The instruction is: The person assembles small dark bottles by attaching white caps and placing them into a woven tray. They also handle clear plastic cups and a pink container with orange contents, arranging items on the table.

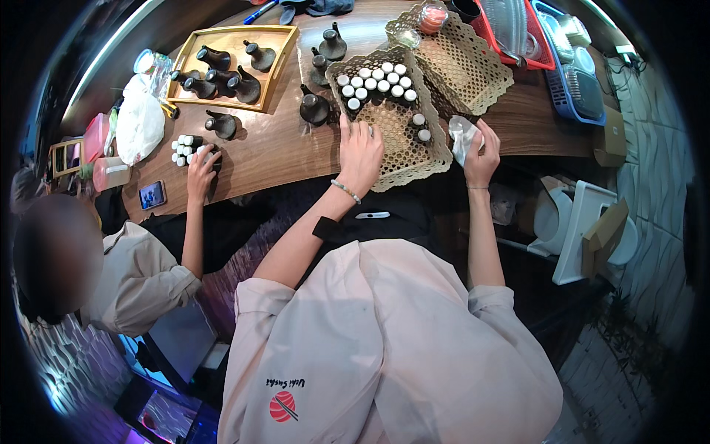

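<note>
A woven beige tray point(403, 122) stands before me on the table, with several small dark bottles with white caps point(377, 74) grouped at its far end. Two more such bottles point(420, 127) are by its right side. My left hand point(360, 154) is over the tray's near left edge, fingers curled; a small pale spot shows between them, but what it is stays hidden. Right of the tray, my right hand point(482, 154) grips a crumpled white tissue point(463, 139) between thumb and fingers.
A second woven tray point(473, 78) adjoins at the right. Dark spouted bottles point(315, 107) stand left of mine, others in a wooden tray point(285, 55). A co-worker's hand point(201, 174) touches white-capped bottles point(181, 150) near a phone point(152, 194). Red point(546, 44) and blue baskets point(573, 111) sit far right.
</note>
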Motion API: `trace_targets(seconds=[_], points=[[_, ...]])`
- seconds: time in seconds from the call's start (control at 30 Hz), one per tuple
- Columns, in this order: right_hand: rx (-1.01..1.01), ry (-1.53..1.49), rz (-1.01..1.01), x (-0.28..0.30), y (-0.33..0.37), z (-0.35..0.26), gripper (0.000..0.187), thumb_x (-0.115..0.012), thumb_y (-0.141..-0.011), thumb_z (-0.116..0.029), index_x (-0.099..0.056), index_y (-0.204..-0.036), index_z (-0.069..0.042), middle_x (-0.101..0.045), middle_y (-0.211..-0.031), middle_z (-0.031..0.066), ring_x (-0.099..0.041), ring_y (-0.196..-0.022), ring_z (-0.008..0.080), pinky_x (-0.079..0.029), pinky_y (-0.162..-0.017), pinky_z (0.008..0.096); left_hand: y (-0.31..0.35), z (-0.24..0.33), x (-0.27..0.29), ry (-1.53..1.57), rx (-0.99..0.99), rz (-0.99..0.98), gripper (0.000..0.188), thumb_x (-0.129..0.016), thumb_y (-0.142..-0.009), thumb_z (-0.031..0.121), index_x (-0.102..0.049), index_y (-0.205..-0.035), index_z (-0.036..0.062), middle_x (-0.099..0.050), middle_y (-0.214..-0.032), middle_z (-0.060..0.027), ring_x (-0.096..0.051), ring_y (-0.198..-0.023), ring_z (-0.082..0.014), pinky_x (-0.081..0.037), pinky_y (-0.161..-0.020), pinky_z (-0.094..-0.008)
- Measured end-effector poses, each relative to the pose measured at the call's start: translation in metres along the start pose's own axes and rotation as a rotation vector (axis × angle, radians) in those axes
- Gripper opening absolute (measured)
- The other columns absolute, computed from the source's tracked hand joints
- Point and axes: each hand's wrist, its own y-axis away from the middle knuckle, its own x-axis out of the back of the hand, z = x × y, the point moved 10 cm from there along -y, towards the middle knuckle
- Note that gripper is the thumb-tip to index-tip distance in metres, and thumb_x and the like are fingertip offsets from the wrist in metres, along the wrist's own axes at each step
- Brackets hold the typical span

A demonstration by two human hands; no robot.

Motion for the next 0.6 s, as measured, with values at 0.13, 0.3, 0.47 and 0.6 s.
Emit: trace_targets(seconds=[0.13, 0.3, 0.47, 0.6], points=[[0.025, -0.161, -0.060, 0.008, -0.006, -0.059, 0.017, -0.064, -0.097, -0.007, -0.072, -0.110, 0.000, -0.072, -0.102, 0.0144, -0.070, -0.091, 0.0285, -0.055, -0.084, 0.0385, -0.003, -0.005, -0.002, 0.039, -0.001, 0.029, 0.042, -0.071, -0.081, 0.012, -0.064, -0.121, 0.0029, -0.062, -0.101, -0.0114, -0.061, -0.105, -0.0282, -0.022, -0.121, -0.0604], [-0.257, -0.042, -0.554, -0.052, 0.023, -0.081, 0.022, -0.068, -0.094, -0.016, -0.064, -0.110, 0.000, -0.072, -0.090, 0.0209, -0.072, -0.080, 0.0367, -0.057, -0.071, 0.0453, -0.009, -0.003, 0.000, 0.010, -0.008, 0.034, 0.035, -0.068, -0.083, 0.009, -0.066, -0.118, 0.0044, -0.063, -0.099, -0.0115, -0.061, -0.105, -0.0285, -0.026, -0.117, -0.0581], [-0.310, 0.211, -0.695, -0.093, 0.029, -0.064, 0.046, -0.070, -0.095, -0.024, -0.055, -0.131, -0.001, -0.073, -0.102, 0.0278, -0.069, -0.095, 0.0489, -0.055, -0.084, 0.0570, -0.017, -0.007, -0.002, 0.006, 0.011, 0.003, 0.030, -0.067, -0.084, 0.008, -0.067, -0.114, 0.0049, -0.064, -0.099, -0.0115, -0.062, -0.106, -0.0284, -0.030, -0.111, -0.0550], [-0.329, 0.286, -0.712, -0.118, 0.026, -0.049, 0.042, -0.070, -0.095, -0.028, -0.057, -0.126, -0.002, -0.072, -0.101, 0.0290, -0.069, -0.095, 0.0509, -0.054, -0.085, 0.0583, -0.021, -0.007, -0.008, 0.006, 0.011, 0.010, 0.028, -0.066, -0.086, 0.010, -0.069, -0.113, 0.0056, -0.066, -0.100, -0.0117, -0.063, -0.106, -0.0279, -0.030, -0.112, -0.0546]])
